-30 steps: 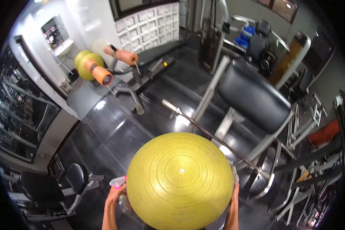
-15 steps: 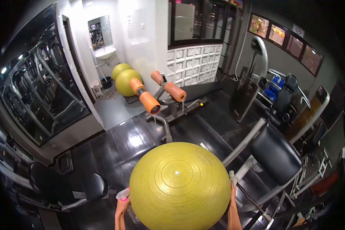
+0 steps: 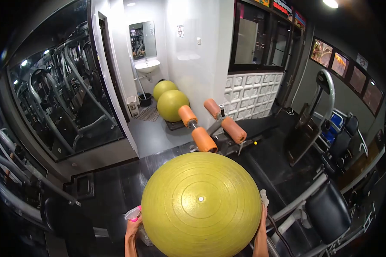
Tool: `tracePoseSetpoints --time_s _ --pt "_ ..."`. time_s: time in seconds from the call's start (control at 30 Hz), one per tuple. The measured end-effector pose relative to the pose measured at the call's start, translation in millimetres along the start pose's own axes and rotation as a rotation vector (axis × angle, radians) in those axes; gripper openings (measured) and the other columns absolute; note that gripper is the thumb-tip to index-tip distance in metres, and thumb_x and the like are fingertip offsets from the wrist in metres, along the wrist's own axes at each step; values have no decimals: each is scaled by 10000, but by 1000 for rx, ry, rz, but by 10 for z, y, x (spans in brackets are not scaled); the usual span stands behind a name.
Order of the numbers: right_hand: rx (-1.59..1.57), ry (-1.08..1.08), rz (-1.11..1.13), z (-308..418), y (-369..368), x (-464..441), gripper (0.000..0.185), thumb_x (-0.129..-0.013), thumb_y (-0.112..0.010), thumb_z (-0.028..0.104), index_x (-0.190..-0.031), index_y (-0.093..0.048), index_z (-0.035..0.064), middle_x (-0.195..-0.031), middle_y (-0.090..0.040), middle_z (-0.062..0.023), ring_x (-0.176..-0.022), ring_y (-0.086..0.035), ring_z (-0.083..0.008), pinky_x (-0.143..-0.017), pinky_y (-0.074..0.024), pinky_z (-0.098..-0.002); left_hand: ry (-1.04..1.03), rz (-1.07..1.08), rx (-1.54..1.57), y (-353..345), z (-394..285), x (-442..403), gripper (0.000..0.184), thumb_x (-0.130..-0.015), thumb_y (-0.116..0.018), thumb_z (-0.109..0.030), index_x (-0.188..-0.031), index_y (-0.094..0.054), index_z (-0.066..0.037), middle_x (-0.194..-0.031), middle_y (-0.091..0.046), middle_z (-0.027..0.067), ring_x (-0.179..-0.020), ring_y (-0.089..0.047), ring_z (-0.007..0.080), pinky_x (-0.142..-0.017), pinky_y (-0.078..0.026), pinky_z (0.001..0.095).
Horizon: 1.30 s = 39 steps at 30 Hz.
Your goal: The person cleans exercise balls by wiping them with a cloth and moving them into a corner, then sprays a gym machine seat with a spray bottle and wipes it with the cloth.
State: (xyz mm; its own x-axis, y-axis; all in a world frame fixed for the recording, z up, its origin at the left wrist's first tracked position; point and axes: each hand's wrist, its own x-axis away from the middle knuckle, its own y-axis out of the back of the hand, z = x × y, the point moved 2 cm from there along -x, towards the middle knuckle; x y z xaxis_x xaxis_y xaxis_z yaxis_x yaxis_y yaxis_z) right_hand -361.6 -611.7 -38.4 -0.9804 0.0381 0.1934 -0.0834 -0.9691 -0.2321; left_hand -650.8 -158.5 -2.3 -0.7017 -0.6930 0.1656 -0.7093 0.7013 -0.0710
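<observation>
A large yellow-green exercise ball (image 3: pixel 201 222) with a white plug fills the lower middle of the view, held up between my two hands. My left hand (image 3: pixel 133 227) presses against its left side. That hand also grips a spray bottle (image 3: pixel 134 213) with a clear head and pink trigger; its transparent body partly shows beside the ball. On the opposite side, my right hand (image 3: pixel 263 216) supports the ball, with a crumpled white cloth (image 3: pixel 264 197) at its fingers. The ball hides part of both hands.
Ahead is a bench with orange foam rollers (image 3: pixel 203 139). Two more exercise balls (image 3: pixel 173 105) rest near the sink (image 3: pixel 147 65). A black-padded machine (image 3: pixel 329 210) stands close on my right, and a large mirror (image 3: pixel 64 85) lines the left wall.
My view has turned left and moved forward, so the stored balls and rollers appear farther right. The ball stays between my hands and now overlaps the bench's lower end.
</observation>
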Motion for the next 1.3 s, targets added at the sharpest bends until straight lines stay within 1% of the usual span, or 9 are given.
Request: tracePoseSetpoints --time_s 0.13,0.2,0.3,0.43,0.5,0.6,0.83,0.93,1.3 --pt "55 -28 56 -195 -551 -708 564 -917 -494 399 -1352 -458 42 -1328 -490 -98 -1140 -514 -240 -944 -402 -341 6 -81 -8 170 -2 -695 532 -850 -689 -244 -1303 -492 -45 -1131 -608 25 -938 -582 131 -805 -453 275" --pt "17 19 84 -109 -1027 -1037 454 -930 -464 323 -1293 -508 55 -1140 -592 -69 -952 -584 -178 -800 -474 -302 -56 -58 10 217 -94 -1082 536 -861 -672 -234 -1321 -472 -43 -1164 -598 34 -1001 -575 142 -857 -442 282" --pt "102 50 150 -160 -1568 -1583 546 -918 -498 389 -1339 -467 42 -1289 -517 -116 -1126 -518 -243 -934 -412 -346 34 -124 -27 241 -340 -1441 518 -868 -658 -238 -1319 -479 -53 -1140 -595 20 -940 -564 122 -812 -435 276" --pt "44 -87 240 -82 -2324 -2047 547 -919 -501 383 -1349 -451 49 -1265 -531 -109 -1096 -535 -229 -911 -428 -328 13 -205 35 272 -494 -1858 524 -873 -653 -252 -1323 -475 -52 -1156 -589 18 -954 -561 134 -830 -430 289" --pt "39 -44 191 77 -2779 -2146 401 -928 -478 335 -1207 -551 57 -1062 -597 -58 -904 -582 -144 -745 -478 -277 49 -235 45 347 -447 -2081 534 -874 -654 -259 -1327 -469 -45 -1193 -582 29 -1025 -563 156 -885 -428 305" --pt "44 -128 247 142 -3301 -2370 491 -934 -493 335 -1330 -448 50 -1190 -560 -87 -1017 -568 -196 -835 -465 -306 -19 -266 51 464 -421 -2500 565 -866 -667 -266 -1336 -455 -36 -1252 -560 50 -1126 -534 189 -965 -398 331" --pt "-10 8 333 66 -4566 -2969 435 -952 -446 272 -1305 -448 17 -1148 -556 -66 -968 -558 -155 -808 -463 -285 -85 -283 95 600 -751 -3935 475 -859 -681 -227 -1257 -534 -13 -1184 -593 56 -1069 -553 172 -936 -413 319" --pt "-2 64 286 -29 -5047 -3314 404 -945 -475 321 -1260 -489 68 -1038 -577 -18 -815 -574 -114 -683 -484 -262 -130 -244 70 753 -1001 -4708 493 -855 -686 -228 -1268 -525 -13 -1208 -578 59 -1098 -537 173 -949 -404 323" --pt "-28 -1 86 101 -6663 -3801 437 -929 -511 324 -1270 -477 52 -1086 -568 -45 -896 -578 -152 -728 -490 -289 -111 -90 -3 877 -1621 -6966 459 -867 -657 -173 -1269 -522 4 -1164 -610 80 -1054 -569 171 -924 -430 315"
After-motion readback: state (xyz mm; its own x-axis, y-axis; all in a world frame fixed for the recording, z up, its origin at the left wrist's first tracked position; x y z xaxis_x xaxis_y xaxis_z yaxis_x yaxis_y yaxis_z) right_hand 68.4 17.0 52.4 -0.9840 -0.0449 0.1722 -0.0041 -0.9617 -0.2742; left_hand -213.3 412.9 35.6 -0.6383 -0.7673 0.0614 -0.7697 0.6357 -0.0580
